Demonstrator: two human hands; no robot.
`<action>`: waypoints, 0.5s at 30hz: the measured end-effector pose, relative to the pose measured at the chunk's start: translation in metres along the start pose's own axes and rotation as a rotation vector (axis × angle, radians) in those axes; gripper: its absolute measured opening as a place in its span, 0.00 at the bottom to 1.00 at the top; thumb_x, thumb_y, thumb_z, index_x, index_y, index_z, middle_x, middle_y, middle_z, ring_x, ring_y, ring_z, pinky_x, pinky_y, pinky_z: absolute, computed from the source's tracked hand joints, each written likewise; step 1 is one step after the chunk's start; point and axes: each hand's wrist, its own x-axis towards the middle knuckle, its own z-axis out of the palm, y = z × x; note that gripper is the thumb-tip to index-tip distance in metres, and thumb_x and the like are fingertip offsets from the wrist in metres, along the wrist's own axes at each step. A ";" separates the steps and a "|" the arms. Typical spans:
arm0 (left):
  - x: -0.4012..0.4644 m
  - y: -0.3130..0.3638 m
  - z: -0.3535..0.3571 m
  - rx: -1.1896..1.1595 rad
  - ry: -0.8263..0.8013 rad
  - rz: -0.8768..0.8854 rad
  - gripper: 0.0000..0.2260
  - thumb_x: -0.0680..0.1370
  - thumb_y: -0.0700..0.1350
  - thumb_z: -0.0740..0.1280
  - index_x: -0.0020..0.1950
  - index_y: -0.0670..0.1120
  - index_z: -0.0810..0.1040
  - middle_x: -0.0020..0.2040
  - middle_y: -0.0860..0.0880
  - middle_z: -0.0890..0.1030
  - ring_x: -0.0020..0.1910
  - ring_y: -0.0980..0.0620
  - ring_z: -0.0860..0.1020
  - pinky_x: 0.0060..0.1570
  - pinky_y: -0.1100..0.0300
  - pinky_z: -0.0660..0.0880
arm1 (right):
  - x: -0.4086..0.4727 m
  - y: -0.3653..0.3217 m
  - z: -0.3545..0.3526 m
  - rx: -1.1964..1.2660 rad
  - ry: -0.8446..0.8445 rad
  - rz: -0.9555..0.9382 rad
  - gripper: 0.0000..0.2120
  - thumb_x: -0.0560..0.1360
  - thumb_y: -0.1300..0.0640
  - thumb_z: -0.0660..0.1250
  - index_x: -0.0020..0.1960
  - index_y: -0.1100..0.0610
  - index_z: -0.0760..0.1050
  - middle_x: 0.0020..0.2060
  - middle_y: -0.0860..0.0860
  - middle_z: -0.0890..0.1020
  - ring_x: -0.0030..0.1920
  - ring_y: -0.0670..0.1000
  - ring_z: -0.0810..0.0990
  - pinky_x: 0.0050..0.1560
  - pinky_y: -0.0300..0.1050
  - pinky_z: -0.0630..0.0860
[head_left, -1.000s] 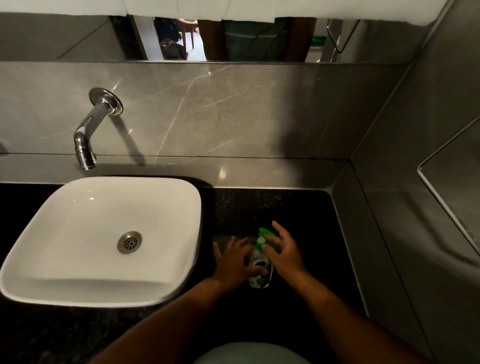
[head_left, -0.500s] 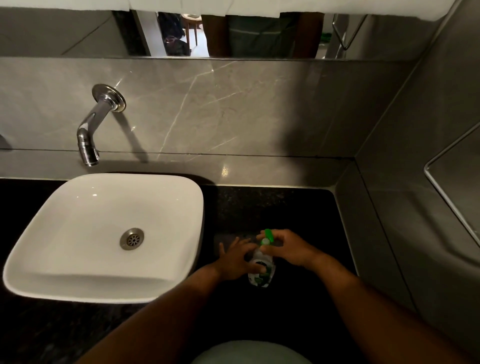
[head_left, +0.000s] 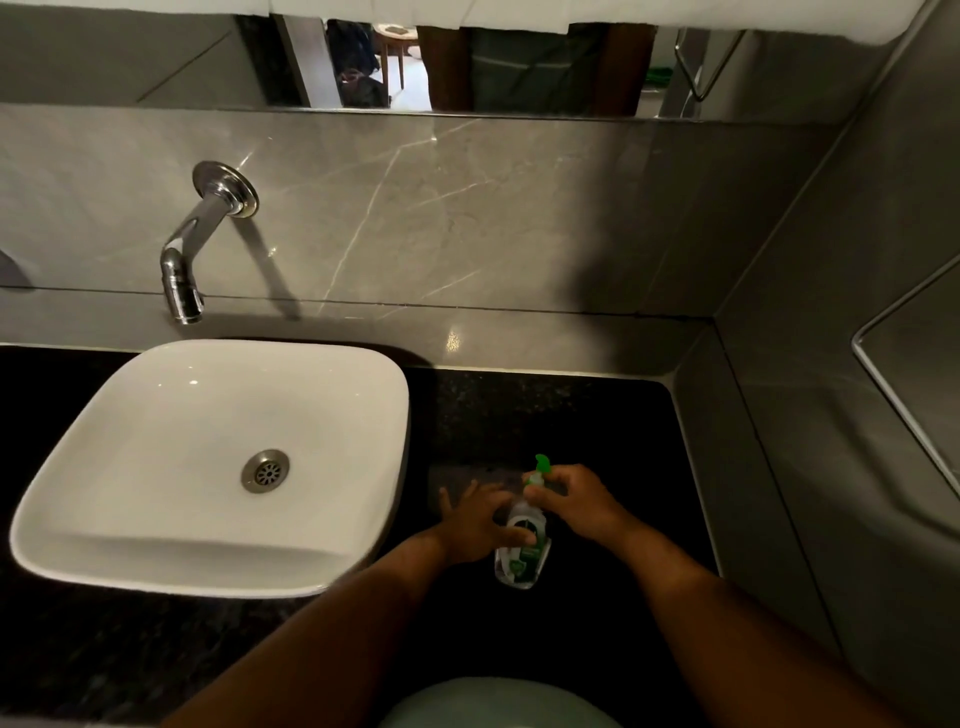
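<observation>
A clear soap pump bottle (head_left: 521, 558) with a green pump head and a green label stands on the black counter (head_left: 571, 415), right of the basin. My left hand (head_left: 475, 522) holds the bottle's body from the left, thumb across its front. My right hand (head_left: 571, 501) grips the green pump collar at the top, fingers curled round it; the spout sticks out beyond them.
A white square basin (head_left: 156, 519) with a steel drain sits on the left of the counter. A chrome wall tap (head_left: 192, 249) juts over it. Grey marble walls close off the back and right. A mirror (head_left: 156, 62) runs along the top.
My right hand came down from open fingers above the pump and closed round the pump collar. My left hand stayed on the bottle's body.
</observation>
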 end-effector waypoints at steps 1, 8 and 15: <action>0.000 0.002 0.001 0.028 0.008 -0.014 0.31 0.64 0.72 0.65 0.64 0.62 0.72 0.76 0.53 0.60 0.76 0.42 0.46 0.61 0.34 0.26 | -0.001 0.001 0.002 0.008 0.035 0.017 0.06 0.73 0.57 0.70 0.50 0.55 0.81 0.45 0.53 0.85 0.44 0.48 0.83 0.47 0.42 0.81; 0.003 0.016 0.007 0.222 0.136 -0.106 0.30 0.64 0.72 0.63 0.64 0.63 0.71 0.76 0.51 0.61 0.76 0.42 0.47 0.61 0.28 0.31 | 0.002 0.000 0.016 -0.042 0.216 0.098 0.06 0.74 0.56 0.69 0.37 0.53 0.78 0.32 0.46 0.80 0.33 0.41 0.77 0.32 0.34 0.73; 0.004 0.024 0.017 0.316 0.216 -0.270 0.31 0.62 0.73 0.64 0.63 0.66 0.71 0.77 0.49 0.58 0.76 0.41 0.45 0.61 0.26 0.34 | 0.010 -0.001 0.029 -0.137 0.302 0.186 0.09 0.73 0.51 0.68 0.45 0.57 0.81 0.37 0.52 0.83 0.40 0.50 0.81 0.42 0.43 0.75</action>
